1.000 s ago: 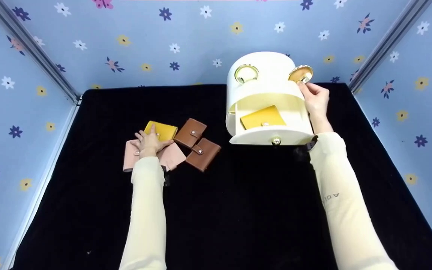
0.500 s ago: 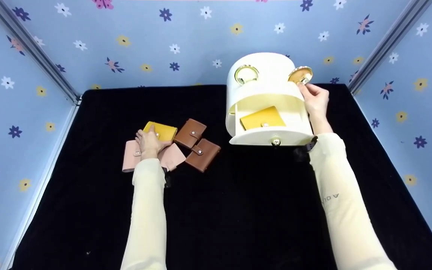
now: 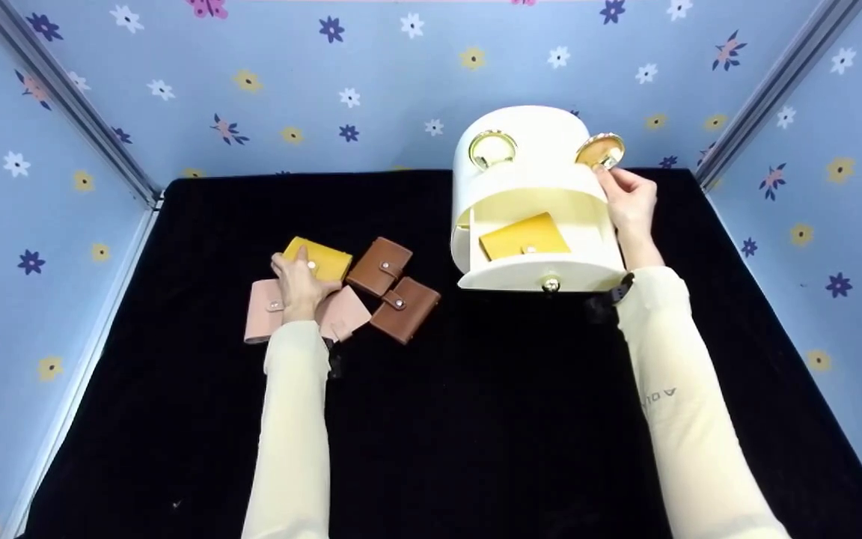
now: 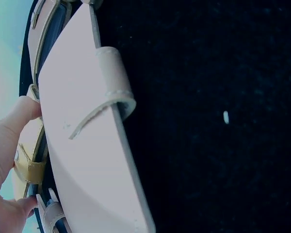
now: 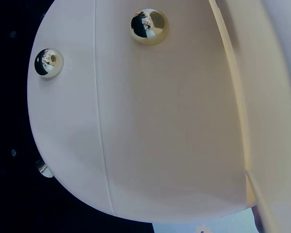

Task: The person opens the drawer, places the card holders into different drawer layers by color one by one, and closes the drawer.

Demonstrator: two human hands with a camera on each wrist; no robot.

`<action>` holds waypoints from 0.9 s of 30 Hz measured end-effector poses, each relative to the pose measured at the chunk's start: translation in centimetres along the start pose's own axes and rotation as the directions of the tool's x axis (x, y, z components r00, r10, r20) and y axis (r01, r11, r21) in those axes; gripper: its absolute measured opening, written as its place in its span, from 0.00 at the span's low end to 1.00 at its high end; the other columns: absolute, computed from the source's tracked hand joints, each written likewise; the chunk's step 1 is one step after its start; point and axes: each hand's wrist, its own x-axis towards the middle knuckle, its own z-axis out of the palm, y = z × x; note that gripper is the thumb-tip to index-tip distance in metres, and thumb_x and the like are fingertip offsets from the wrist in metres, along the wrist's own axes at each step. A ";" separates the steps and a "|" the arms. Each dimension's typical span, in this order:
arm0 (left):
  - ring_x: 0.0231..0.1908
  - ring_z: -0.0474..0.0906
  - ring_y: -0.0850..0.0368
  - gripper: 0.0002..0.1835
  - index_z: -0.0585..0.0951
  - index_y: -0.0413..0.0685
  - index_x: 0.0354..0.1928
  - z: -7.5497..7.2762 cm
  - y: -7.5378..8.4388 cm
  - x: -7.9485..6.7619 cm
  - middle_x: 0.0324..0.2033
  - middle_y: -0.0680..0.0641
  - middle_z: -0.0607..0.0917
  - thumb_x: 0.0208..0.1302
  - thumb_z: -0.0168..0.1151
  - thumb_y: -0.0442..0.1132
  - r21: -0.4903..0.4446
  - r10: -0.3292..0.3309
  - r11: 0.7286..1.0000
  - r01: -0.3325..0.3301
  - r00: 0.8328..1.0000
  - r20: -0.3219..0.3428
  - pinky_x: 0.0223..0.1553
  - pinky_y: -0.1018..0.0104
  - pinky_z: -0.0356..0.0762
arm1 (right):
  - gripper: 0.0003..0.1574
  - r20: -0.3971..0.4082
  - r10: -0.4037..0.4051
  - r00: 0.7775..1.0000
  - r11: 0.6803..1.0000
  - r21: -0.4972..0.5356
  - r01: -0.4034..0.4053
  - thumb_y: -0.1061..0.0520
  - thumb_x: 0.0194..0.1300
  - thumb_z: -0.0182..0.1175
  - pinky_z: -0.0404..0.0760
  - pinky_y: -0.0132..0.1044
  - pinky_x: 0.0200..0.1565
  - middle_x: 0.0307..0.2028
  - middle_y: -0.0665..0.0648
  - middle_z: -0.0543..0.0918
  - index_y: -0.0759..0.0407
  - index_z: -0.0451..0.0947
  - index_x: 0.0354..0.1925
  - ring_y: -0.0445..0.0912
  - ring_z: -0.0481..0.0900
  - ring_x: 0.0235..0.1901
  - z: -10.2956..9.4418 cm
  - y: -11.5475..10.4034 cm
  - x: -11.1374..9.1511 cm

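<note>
Left hand (image 3: 300,288) on yellow wallet (image 3: 328,260), right hand (image 3: 633,198) at gold disc (image 3: 594,150).
Your left hand grips the wallet, fingers over its left end, thumb by the near edge; its long axis slants from far left to near right. It lies just beyond the pink wallets (image 3: 260,311), well left of the pulled-out drawer (image 3: 509,274). Left is clearly your nearer hand; your right pinches the disc's lower edge.

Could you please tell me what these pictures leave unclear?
Head: part of the left pink wallet, covered by the left hand.
Head: part of the sleeve lettering, turned from view.
Left wrist: part of that hand, beyond the left edge.
Right wrist: the pale surface at far right, blurred.
</note>
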 end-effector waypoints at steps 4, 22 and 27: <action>0.57 0.48 0.34 0.49 0.61 0.40 0.63 -0.3 0.2 -0.1 0.54 0.27 0.51 0.34 0.73 0.42 -0.007 -0.009 1.000 0.009 1.000 -0.012 0.55 0.53 0.61 | 0.14 0.000 -0.007 1.000 1.000 -0.006 0.007 0.52 0.48 0.67 0.72 0.24 0.26 0.21 0.45 0.80 0.59 0.84 0.33 0.37 0.74 0.21 0.0 0.1 0.0; 0.57 0.50 0.36 0.49 0.62 0.42 0.63 -2.2 4.0 -1.3 0.55 0.28 0.53 0.34 0.72 0.46 -0.025 0.055 0.998 -0.058 0.993 -0.106 0.53 0.53 0.63 | 0.15 -0.001 0.002 1.000 0.999 0.036 -0.002 0.53 0.48 0.67 0.73 0.25 0.27 0.21 0.46 0.80 0.61 0.83 0.34 0.38 0.75 0.21 0.0 0.3 0.1; 0.55 0.53 0.35 0.49 0.64 0.41 0.62 -2.5 5.3 -2.0 0.54 0.28 0.54 0.32 0.73 0.47 -0.028 0.093 0.995 -0.098 0.984 -0.149 0.53 0.54 0.63 | 0.15 -0.002 -0.009 1.000 1.000 0.012 0.009 0.52 0.49 0.67 0.73 0.25 0.26 0.21 0.46 0.80 0.60 0.84 0.34 0.37 0.75 0.21 0.0 0.3 0.1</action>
